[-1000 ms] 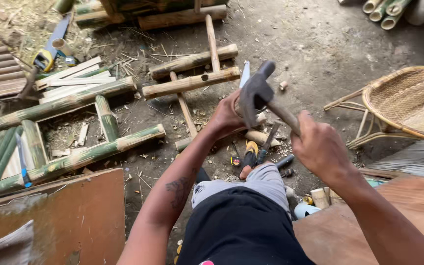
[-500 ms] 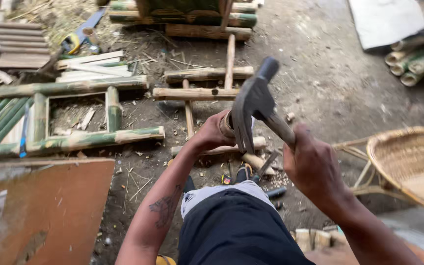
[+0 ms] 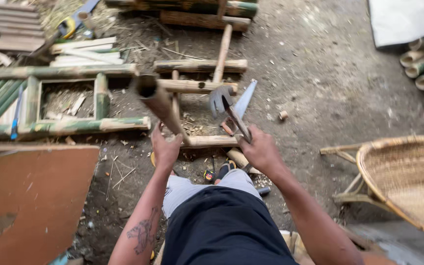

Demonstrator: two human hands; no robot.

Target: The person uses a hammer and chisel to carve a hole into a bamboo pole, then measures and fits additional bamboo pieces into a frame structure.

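Note:
My left hand (image 3: 164,147) grips a short bamboo tube (image 3: 157,100) and holds it tilted up toward the camera, its hollow end on top. My right hand (image 3: 261,151) is closed on the wooden handle of a claw hammer (image 3: 227,110), its metal head raised above a bamboo frame (image 3: 199,86) lying on the ground. A horizontal bamboo piece (image 3: 212,141) lies just beyond both hands. A flat metal blade (image 3: 245,100) lies on the dirt behind the hammer head.
A green bamboo ladder-like frame (image 3: 62,125) lies at left, with split bamboo strips (image 3: 82,49) and a saw (image 3: 72,22) beyond it. A brown board (image 3: 28,196) is at lower left. A woven basket (image 3: 408,179) stands at right, bamboo tubes (image 3: 423,66) at far right.
My left hand has left the hammer head and now lifts a bamboo tube. The hammer has dropped lower and further forward in my right hand. The view has shifted right.

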